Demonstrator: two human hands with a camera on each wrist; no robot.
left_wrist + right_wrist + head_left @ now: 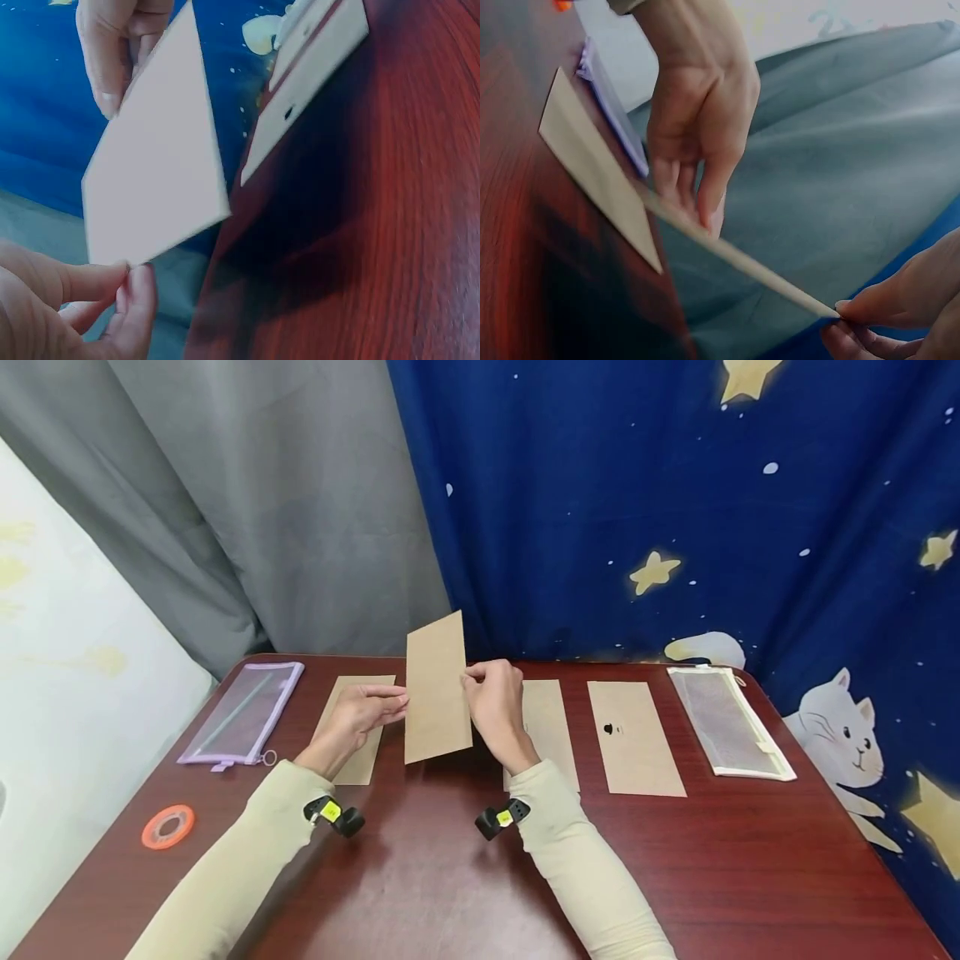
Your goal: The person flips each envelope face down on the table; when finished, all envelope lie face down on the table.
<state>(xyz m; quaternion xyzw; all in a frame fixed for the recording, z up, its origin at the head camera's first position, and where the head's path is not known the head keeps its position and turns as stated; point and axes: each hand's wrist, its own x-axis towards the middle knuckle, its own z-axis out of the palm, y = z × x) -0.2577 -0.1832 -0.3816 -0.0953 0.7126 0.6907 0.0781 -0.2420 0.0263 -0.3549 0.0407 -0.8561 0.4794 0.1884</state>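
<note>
Both hands hold a flat brown paper rectangle (438,689) up off the table, tilted nearly upright. With thumb and fingertips my left hand (356,718) pinches its left edge; the left wrist view shows that grip on the edge of the paper (154,161). On the opposite edge, my right hand (497,706) pinches it between thumb and curled fingers. Seen almost edge-on in the right wrist view, the rectangle looks thin. Behind the left hand lies a similar brown rectangle (363,760), partly covered. Another brown rectangle (551,727) lies behind the right wrist.
Farther right is a brown rectangle (637,743) with a small black hat print. A purple mesh zip pouch (247,714) lies at the left, a white mesh pouch (727,722) at the right. An orange ring-shaped roll (168,827) sits near the table's left edge. Curtains hang behind.
</note>
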